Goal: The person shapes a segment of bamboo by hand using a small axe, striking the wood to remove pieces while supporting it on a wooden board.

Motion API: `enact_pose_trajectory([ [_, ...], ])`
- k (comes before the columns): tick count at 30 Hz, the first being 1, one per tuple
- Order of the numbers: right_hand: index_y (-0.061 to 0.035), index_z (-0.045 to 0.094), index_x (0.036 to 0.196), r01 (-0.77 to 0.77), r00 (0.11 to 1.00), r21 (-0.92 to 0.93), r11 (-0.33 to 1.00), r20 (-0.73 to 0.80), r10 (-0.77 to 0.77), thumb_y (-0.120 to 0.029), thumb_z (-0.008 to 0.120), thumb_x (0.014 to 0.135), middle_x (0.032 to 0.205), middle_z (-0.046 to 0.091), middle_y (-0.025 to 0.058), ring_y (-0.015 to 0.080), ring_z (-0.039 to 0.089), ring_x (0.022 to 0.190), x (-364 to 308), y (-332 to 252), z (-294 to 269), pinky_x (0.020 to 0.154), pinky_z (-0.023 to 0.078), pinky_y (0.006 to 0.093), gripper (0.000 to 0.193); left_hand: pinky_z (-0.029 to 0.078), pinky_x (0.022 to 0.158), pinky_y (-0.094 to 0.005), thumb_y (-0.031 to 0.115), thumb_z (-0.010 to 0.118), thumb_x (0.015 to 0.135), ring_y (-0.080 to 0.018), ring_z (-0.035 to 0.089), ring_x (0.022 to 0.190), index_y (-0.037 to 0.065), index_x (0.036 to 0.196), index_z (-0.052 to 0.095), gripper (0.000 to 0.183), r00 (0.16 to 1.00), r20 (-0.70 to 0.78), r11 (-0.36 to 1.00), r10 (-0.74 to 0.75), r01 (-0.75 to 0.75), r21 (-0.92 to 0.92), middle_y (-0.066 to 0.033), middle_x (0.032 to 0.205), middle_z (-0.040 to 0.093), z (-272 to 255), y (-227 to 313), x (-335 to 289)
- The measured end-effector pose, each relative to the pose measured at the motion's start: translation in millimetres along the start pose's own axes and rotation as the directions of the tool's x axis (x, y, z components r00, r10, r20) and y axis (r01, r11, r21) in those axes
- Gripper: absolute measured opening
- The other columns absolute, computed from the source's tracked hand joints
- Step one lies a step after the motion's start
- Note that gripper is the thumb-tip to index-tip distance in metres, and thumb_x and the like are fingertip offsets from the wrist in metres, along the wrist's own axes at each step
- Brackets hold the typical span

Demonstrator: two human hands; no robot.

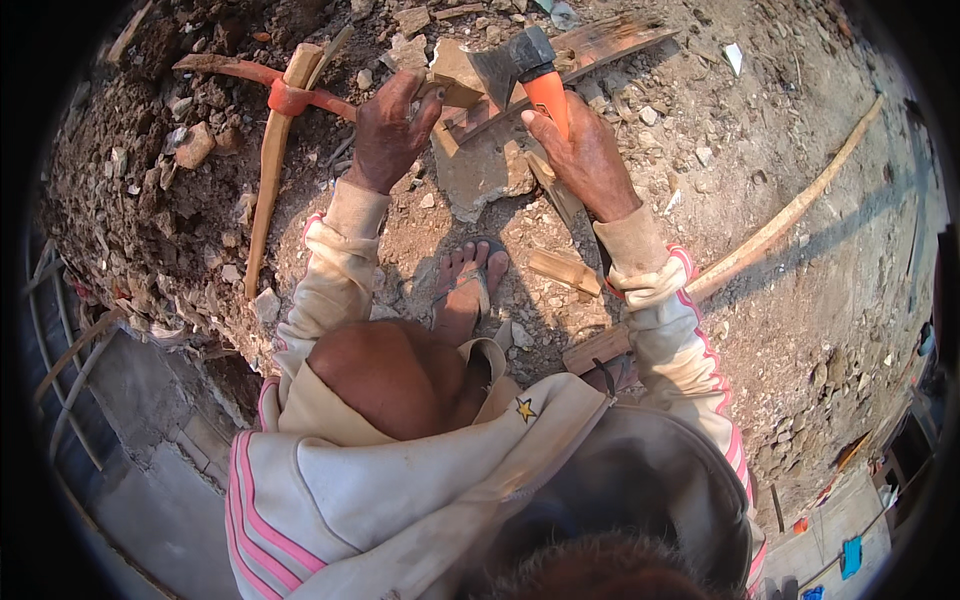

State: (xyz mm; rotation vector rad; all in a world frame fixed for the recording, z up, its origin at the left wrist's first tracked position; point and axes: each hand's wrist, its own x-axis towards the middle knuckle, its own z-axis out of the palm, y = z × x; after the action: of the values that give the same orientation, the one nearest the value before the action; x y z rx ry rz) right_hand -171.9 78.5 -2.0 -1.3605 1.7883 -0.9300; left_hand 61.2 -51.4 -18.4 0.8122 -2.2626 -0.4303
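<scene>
Nearest the viewer, a cream garment (400, 475) with pink stripes is filling the lower view and covering most of the lap; a dark, blurred form is being cut off at the lower edge. A bare knee (385, 370) is rising beside a sandalled foot (463, 300). The right sleeve (665, 320) is hiding part of a short plank (600, 350); a long pole (810, 215) is emerging beyond the sleeve, and whether the two are joining cannot be told. A split wood piece (565, 271) is lying between foot and sleeve.

Farther out, a wood block (457, 68) is sitting between the two grips and slightly beyond them, just beside the left fingertips. The right grip (587, 160) is holding a hatchet (537, 75), fingers wrapping its orange handle and concealing the lower portion. The left grip (393, 130) is curling loosely, thumb and forefinger parted; whether it is grasping the block cannot be told. The blade is overlapping the block's right side, its contact being unclear. A pickaxe (287, 98) is lying to the left. Behind the hatchet, a reddish board (620, 45) is extending, partly hidden.
</scene>
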Motion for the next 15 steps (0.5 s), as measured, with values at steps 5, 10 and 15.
enact_pose_trajectory([
  [5, -0.0002, 0.060, 0.117, 0.346, 0.912, 0.193, 0.918, -0.298, -0.281, -0.035, 0.067, 0.102, 0.088, 0.070, 0.0205, 0.0379, 0.072, 0.080, 6.7, -61.9, -16.6, 0.069, 0.056, 0.0446, 0.038, 0.059, 0.072, -0.0428, 0.011, 0.078, 0.089, -0.0379, 0.072, 0.087, 0.002, 0.124, 0.055, 0.043, 0.996, -0.011, 0.996, 0.083, -0.083, 0.011, -0.0189, 0.104, 0.069, 1.7, -20.5, -7.2],
  [10, 0.0017, 0.060, 0.113, 0.119, 0.990, 0.022, 0.993, -0.074, -0.117, -0.034, 0.069, 0.099, 0.080, 0.069, 0.0246, 0.0439, 0.072, 0.077, 8.6, 1.7, 16.3, 0.064, 0.053, 0.0492, 0.039, 0.060, 0.073, -0.0407, 0.009, 0.078, 0.090, -0.0357, 0.073, 0.087, -0.001, 0.122, 0.057, 0.039, 0.998, 0.038, 0.999, 0.047, -0.047, 0.001, -0.0186, 0.102, 0.070, 2.4, -5.1, 2.9],
  [15, 0.0015, 0.059, 0.113, 0.269, 0.952, 0.117, 0.956, -0.181, -0.246, -0.033, 0.067, 0.101, 0.080, 0.069, 0.0233, 0.0436, 0.072, 0.076, 9.8, -52.6, -8.5, 0.062, 0.054, 0.0476, 0.037, 0.059, 0.073, -0.0414, 0.009, 0.073, 0.092, -0.0357, 0.073, 0.085, 0.000, 0.111, 0.062, 0.025, 0.999, 0.014, 0.999, -0.045, 0.045, 0.013, -0.0164, 0.098, 0.070, -3.3, -4.1, -6.3],
])
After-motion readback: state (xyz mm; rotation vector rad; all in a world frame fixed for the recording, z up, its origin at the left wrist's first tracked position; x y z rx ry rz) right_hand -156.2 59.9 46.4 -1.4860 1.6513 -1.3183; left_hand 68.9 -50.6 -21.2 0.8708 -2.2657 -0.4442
